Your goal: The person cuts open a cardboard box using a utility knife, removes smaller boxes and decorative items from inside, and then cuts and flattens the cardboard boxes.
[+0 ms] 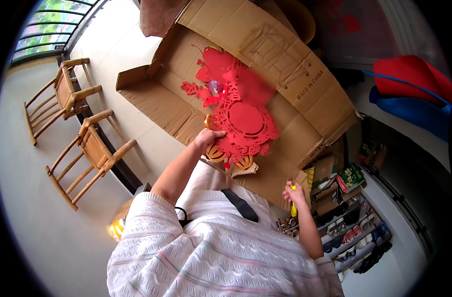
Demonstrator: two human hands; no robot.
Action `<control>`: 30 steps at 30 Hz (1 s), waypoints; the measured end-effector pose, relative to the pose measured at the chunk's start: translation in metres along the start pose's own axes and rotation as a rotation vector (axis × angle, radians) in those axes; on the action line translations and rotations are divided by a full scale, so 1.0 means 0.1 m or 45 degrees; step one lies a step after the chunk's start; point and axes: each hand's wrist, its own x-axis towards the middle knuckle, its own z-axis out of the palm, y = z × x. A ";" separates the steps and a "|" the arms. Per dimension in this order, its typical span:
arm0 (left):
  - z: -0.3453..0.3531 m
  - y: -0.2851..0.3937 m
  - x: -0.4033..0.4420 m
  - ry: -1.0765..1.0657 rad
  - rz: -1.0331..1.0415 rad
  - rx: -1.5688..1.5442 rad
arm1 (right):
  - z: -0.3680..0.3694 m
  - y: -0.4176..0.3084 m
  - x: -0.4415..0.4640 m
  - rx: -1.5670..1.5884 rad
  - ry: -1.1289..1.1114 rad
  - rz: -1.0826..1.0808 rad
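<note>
My left hand (206, 140) is closed on the edge of a red cut-out decoration (246, 119) with a lacy pattern and a round middle. Its upper part is blurred. More red cut-out shapes (218, 62) lie above it, over an opened cardboard box (179, 111). Orange-and-black striped round pieces (215, 153) show just below my left hand. To the right, by the box's lower edge, my right hand (295, 194) is wrapped round a yellow-handled tool (293, 210); its exact kind is unclear.
Two bamboo chairs (95, 148) stand on the left of the pale floor. A shoe rack (352, 232) with several pairs of shoes is at lower right, below a green box (350, 177). Red and blue rolls (414, 79) lie at upper right. A barred window (50, 32) is at upper left.
</note>
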 end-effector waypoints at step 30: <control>0.55 -0.18 0.90 0.143 0.427 1.291 | 0.15 0.04 0.17 1.248 -0.231 -0.092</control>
